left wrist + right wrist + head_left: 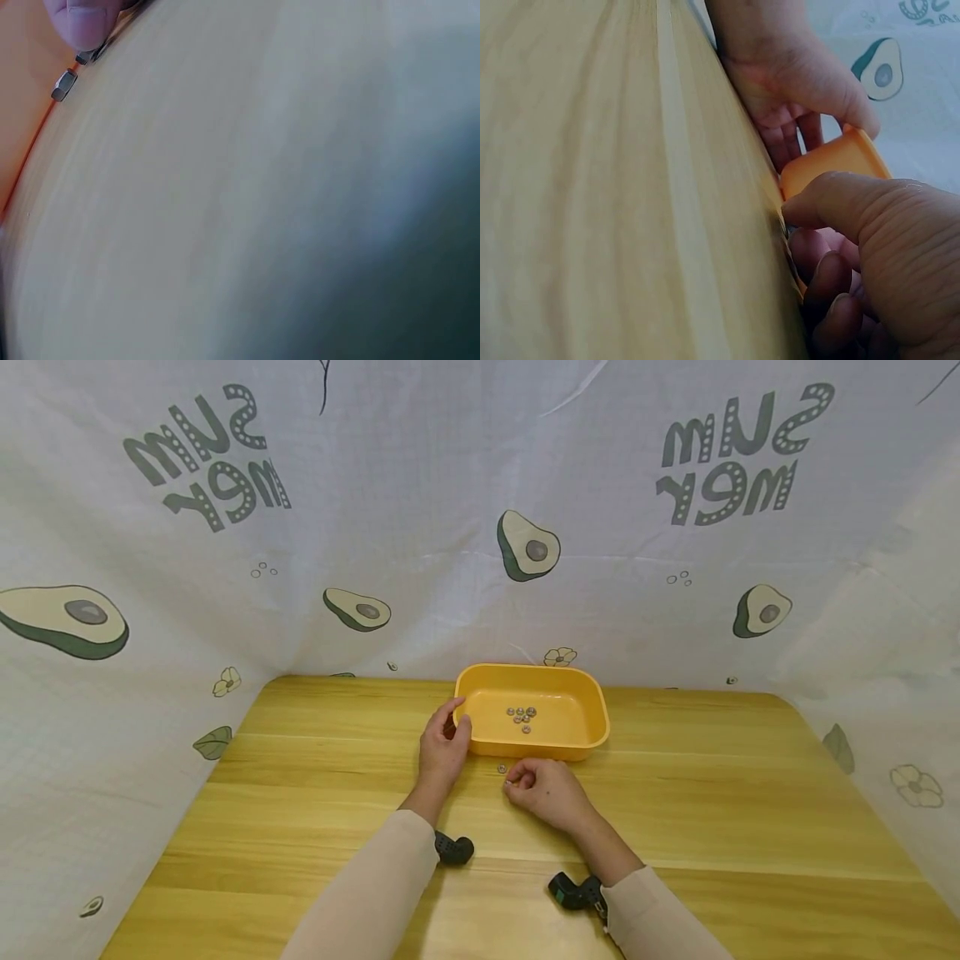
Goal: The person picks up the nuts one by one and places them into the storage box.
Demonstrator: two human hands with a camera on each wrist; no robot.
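A yellow plastic bin [594,710] stands at the back of the wooden table, with several small metal nuts [517,719] on its floor. My left hand [444,747] grips the bin's left end, its thumb at the near corner of the rim. In front of the bin, my right hand [551,793] pinches a small metal nut [82,57] between thumb and index finger; the fingertips mostly cover it. Another hex nut [502,768] lies on the table just left of those fingertips, close to the bin's near wall. In the right wrist view both hands appear beside the orange-looking bin [832,165].
The wooden table [697,810] extends to both sides and toward me. A white cloth with avocado prints [420,527] hangs behind and along the sides. Dark wrist-worn devices show under the left sleeve [375,885] and right sleeve [660,918].
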